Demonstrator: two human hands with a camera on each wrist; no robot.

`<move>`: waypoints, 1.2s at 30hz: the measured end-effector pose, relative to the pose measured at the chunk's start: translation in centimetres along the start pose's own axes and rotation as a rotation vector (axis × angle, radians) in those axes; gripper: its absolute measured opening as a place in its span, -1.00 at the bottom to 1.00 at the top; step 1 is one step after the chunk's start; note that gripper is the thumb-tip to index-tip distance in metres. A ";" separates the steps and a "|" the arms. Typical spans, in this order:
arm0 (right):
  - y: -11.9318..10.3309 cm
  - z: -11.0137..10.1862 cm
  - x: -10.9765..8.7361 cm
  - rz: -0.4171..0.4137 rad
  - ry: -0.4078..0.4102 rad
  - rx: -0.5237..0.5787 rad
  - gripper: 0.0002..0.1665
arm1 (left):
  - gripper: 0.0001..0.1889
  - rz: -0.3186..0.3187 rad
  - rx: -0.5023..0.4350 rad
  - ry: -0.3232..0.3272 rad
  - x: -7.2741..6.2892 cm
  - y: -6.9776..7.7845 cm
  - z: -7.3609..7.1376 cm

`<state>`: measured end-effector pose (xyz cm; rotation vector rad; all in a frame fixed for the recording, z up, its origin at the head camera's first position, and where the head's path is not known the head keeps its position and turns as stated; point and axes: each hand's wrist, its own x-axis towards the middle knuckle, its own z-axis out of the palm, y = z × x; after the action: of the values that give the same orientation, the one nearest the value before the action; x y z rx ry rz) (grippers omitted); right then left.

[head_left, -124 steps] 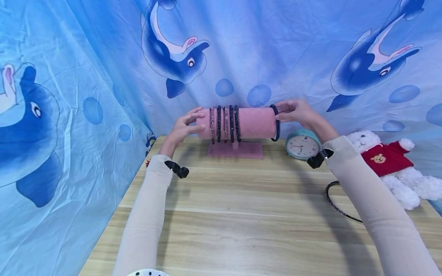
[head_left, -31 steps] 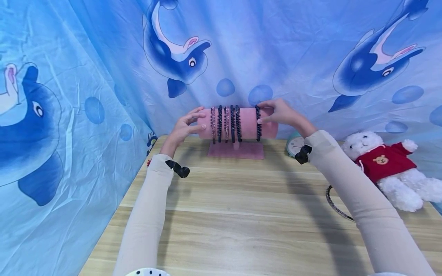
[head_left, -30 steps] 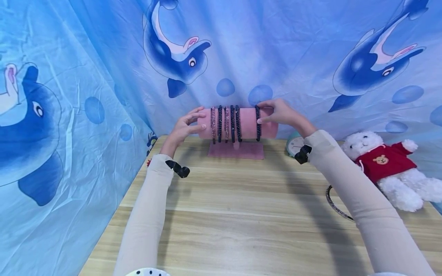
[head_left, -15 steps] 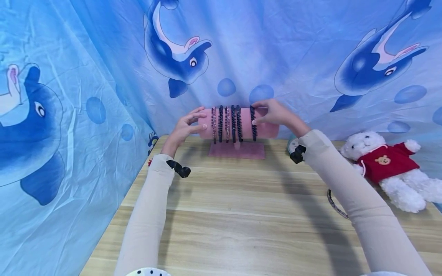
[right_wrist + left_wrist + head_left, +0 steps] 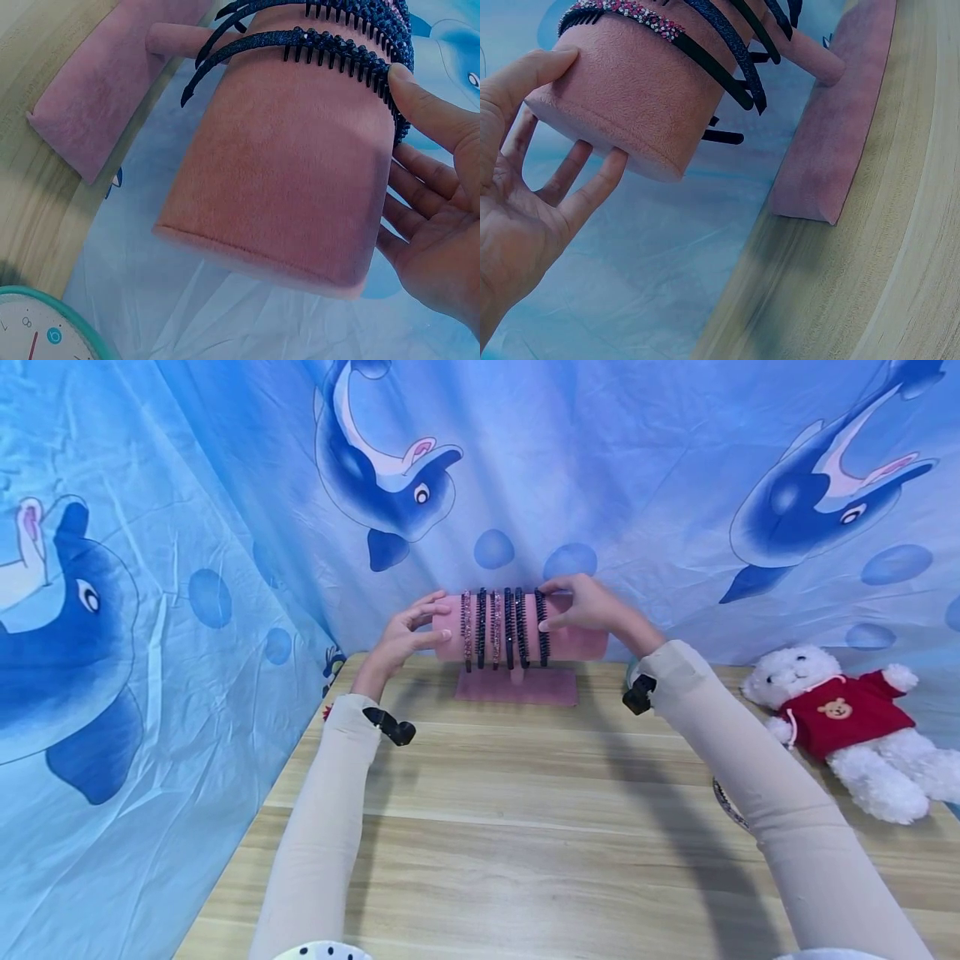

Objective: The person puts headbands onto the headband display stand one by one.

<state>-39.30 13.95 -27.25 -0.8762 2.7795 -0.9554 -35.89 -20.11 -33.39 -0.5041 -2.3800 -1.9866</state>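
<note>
A pink velvety headband stand [image 5: 588, 645] has a horizontal roll on a short post above a flat base [image 5: 480, 687]. Several toothed headbands sit over the roll, some with pink glitter [image 5: 649, 16] and some dark blue. At the roll's left end, my left hand [image 5: 393, 642] grips it, thumb in front and fingers around the end face. My right hand [image 5: 592, 612] pinches a dark beaded headband [image 5: 330, 46] at the top of the roll, thumb on its near side. This headband is the rightmost one, a small gap from its dark neighbour.
Another headband [image 5: 726, 803] lies on the wooden table [image 5: 480, 843], partly hidden by the right sleeve. A white teddy bear in a red sweater [image 5: 840, 714] is at the right. A teal alarm clock [image 5: 45, 326] stands close to the stand's right end. A dolphin-print curtain [image 5: 637, 460] hangs behind.
My right hand has slid the dark headband leftward along the roll, from its right end to near the other headbands. The left hand has kept its hold on the roll's left end.
</note>
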 end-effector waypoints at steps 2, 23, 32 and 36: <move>-0.2 0.1 0.0 -0.004 0.006 -0.001 -0.12 | -0.53 0.002 -0.001 -0.002 0.0 0.0 0.0; -0.8 0.9 0.3 -0.008 0.027 0.023 -0.10 | -0.53 0.025 0.010 -0.008 0.0 0.0 -0.1; -0.3 0.2 -0.8 -0.074 0.042 0.020 -0.13 | -0.54 0.028 -0.002 -0.012 -0.1 0.0 -0.1; 0.5 -0.8 -2.4 -0.067 0.048 0.002 -0.15 | -0.53 0.023 0.001 -0.014 -0.1 0.1 0.0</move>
<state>-37.71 16.01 -27.20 -0.9640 2.8046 -1.0017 -35.80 -20.16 -33.35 -0.5447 -2.3720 -1.9795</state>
